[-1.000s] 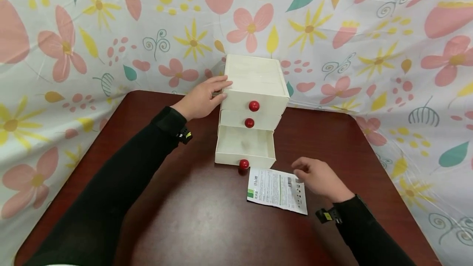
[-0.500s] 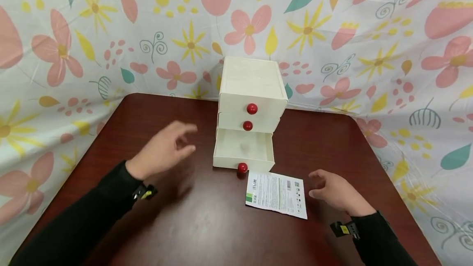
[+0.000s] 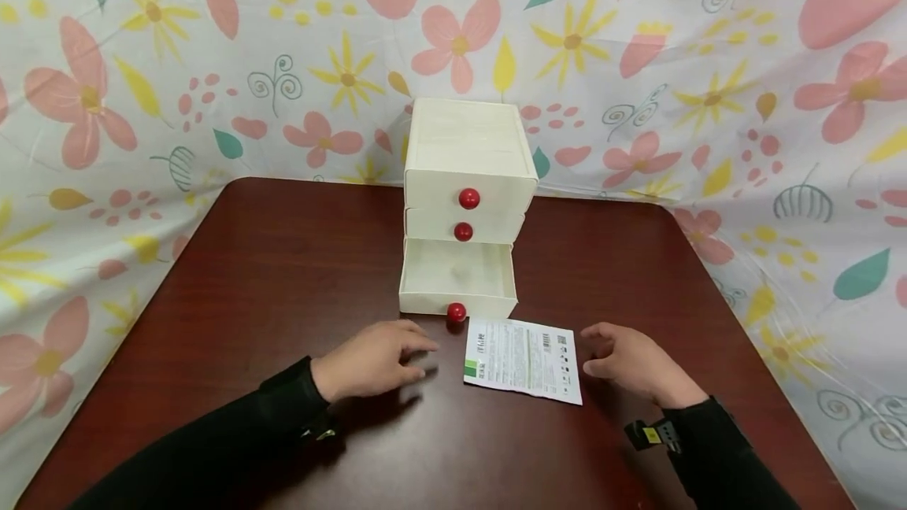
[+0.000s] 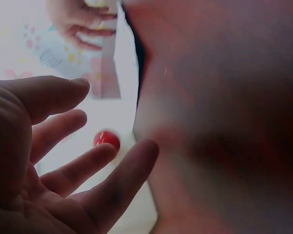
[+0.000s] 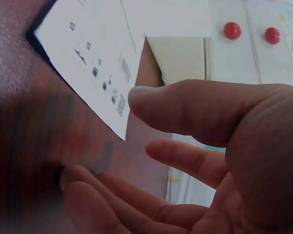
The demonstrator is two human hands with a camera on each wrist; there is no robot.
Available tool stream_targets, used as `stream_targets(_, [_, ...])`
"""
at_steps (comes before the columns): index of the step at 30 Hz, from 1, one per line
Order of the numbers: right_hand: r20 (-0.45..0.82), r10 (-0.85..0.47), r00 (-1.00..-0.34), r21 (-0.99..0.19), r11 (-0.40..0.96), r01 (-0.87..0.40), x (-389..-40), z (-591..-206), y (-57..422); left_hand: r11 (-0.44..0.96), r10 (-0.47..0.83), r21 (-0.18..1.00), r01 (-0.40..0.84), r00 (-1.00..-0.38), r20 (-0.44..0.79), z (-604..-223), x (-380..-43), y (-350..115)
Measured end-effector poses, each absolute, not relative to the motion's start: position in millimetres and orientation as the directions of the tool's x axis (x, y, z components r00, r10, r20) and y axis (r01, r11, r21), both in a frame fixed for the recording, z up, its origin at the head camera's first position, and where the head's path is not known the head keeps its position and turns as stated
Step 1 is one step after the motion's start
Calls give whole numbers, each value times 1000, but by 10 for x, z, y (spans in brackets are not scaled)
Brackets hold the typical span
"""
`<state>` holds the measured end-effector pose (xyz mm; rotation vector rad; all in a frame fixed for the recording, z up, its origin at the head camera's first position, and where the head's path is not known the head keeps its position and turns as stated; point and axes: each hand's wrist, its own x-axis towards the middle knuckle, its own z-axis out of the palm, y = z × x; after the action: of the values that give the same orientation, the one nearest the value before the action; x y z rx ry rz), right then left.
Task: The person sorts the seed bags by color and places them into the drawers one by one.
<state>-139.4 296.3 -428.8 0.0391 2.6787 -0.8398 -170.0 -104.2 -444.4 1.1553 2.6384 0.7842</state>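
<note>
A flat white packet [image 3: 523, 359] printed with small text, a green patch and a barcode lies on the table before the drawer unit. My left hand [image 3: 375, 360] hovers to its left, fingers spread and relaxed, holding nothing. On the other side my right hand [image 3: 641, 364] is near the packet's right edge, thumb and fingers apart and nothing between them. In the right wrist view the thumb [image 5: 180, 107] overlaps the packet's corner. The cream drawer unit [image 3: 471, 136] stands behind, its bottom drawer [image 3: 457, 301] pulled out with nothing inside.
Red round knobs [image 3: 469, 198] stick out from the drawer fronts; the upper two drawers are pushed in. The dark red-brown table [image 3: 298, 258] reaches back to a flower-patterned cloth [image 3: 340, 38] hanging behind and at the sides.
My left hand has left the drawer unit's upper side and come down and forward to the packet's left. My right hand has drawn slightly right, off the packet's edge.
</note>
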Motion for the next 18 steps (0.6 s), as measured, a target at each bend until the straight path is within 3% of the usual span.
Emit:
stream_targets(7, [-296,-46,-954,-592,793,146,-1414,-4354,2892,571,746,467,675,-664,47,-4589,-1738,-714])
stream_targets(18, [-300,-30,-953,-566,810,153,-1446,-4362,2745,590,734,501,633,-679,-7,-4643,-1788,-554])
